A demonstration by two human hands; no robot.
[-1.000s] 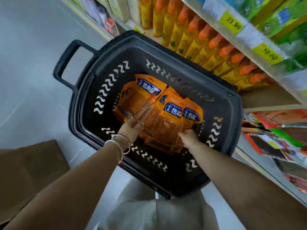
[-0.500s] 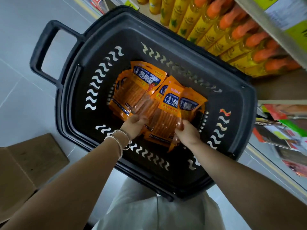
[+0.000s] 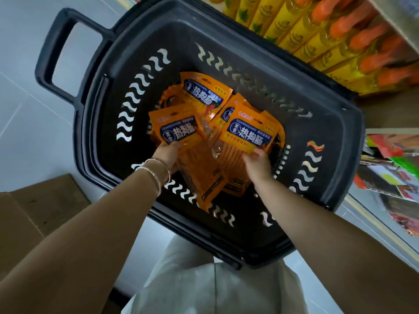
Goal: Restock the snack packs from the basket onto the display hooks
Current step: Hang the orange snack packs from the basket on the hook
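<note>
1. Both hands are down in the basket (image 3: pixel 340 137) and each has a pack, so the first danger is the loose pile. The left pack (image 3: pixel 179 130) and the right pack (image 3: pixel 249 132) overlap the other orange packs (image 3: pixel 204 94) heaped mid-floor. A lift could drag a neighbour up by its edge and spill it over the rim.
2. Slippery film is the second worry. The right hand (image 3: pixel 258 164) has only a light pinch low on the right pack's label. A glossy pouch held that lightly could swing or slide free on the way out.
3. Each pack shows a small hang slot at its top edge. If that top gets crumpled in the grab, it would likely miss its hook. The hooks themselves cannot be made out; only some hanging goods (image 3: pixel 390 177) show beyond the basket's right edge.
4. The bottles (image 3: pixel 317 30) stand just behind the basket's far edge, so a wide swing upward could clip them.
5. The left hand (image 3: pixel 167 152) reaches in over the near edge, back of the hand up and bracelets (image 3: pixel 156 171) on the wrist. It grips the lower part of the left pack, with its fingertips hidden behind the pouch.
6. The right hand comes in nearer the right edge, arm angled toward the middle. Its thumb presses the front of the right pack and its other fingers are tucked out of sight behind.
</note>
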